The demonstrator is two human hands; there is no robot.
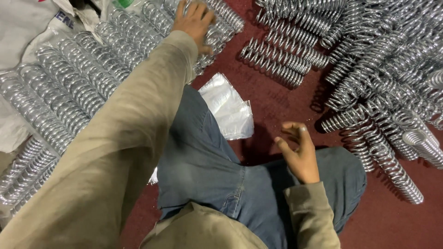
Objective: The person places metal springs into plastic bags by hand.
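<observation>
My left hand (pixel 194 22) reaches far forward and rests palm-down on the end of a neat row of shiny metal coil springs (pixel 78 87) laid side by side on white sheeting at the left. My right hand (pixel 299 150) hovers above my knee, fingers loosely curled and apart, holding nothing. A loose heap of the same springs (pixel 387 78) lies to the right of it on the dark red floor. A small group of springs (pixel 277 57) lies between the two piles.
I sit cross-legged in blue jeans (pixel 217 170) and a tan long-sleeved shirt. Clear plastic bags (pixel 228 108) lie on the red floor (pixel 397 226) by my knee. White sacking (pixel 23 27) covers the far left.
</observation>
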